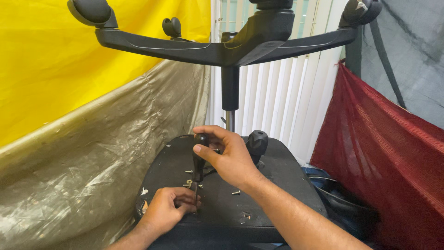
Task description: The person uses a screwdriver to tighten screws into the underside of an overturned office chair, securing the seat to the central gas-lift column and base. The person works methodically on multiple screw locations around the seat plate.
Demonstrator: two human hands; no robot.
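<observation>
Upturned office chair seat (277,185); right hand (229,159) closed round black screwdriver (199,159), left hand (169,208) pinched at tip; several loose screws (236,192) lying out, base (231,44) attached.

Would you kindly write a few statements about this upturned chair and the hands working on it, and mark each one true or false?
1. The right hand grips the black handle of a screwdriver held upright. True.
2. The left hand rests on the wheeled chair base. False: it is down at the screwdriver's tip, on the underside of the seat.
3. Loose screws lie on the underside of the seat. True.
4. The cloth on the right is yellow. False: it is dark red; the yellow sheet hangs on the left.
5. The chair base points up, above the seat. True.
</observation>
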